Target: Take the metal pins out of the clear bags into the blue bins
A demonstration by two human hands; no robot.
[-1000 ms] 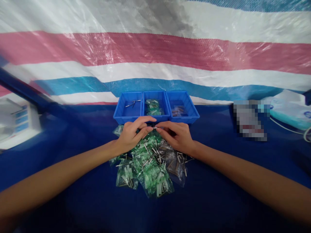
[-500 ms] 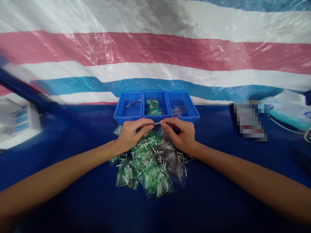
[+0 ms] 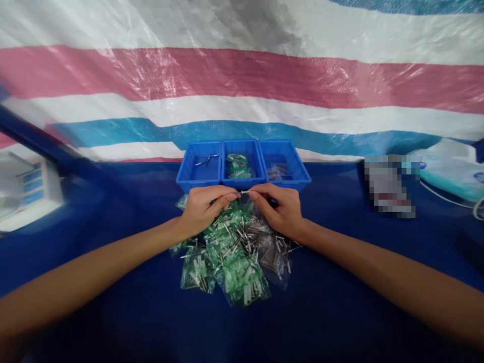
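My left hand (image 3: pixel 204 209) and my right hand (image 3: pixel 279 206) face each other just in front of the bins. Both are closed in a pinch on a thin silver blind rivet (image 3: pixel 245 192), one at each end, held level; the fingertips cover its ends. Below them lies a heap of small green-tinted plastic bags (image 3: pixel 242 277) with metal and white pieces inside. Clear bags (image 3: pixel 274 259) with brownish rods lie on the heap's right side. Loose metal rivets (image 3: pixel 247 242) are scattered over its middle.
Three blue bins stand side by side: the left bin (image 3: pixel 198 174) holds a few rivets, the middle bin (image 3: pixel 223 169) green bags, the right bin (image 3: pixel 298 169) clear bags. A white device (image 3: pixel 45 194) sits left. At right are a blurred-out object (image 3: pixel 389 189) and a teal-and-white packet (image 3: pixel 449 169).
Both hands stay pinched on the rivet and have shifted very slightly. The bins and the heap of bags look the same.
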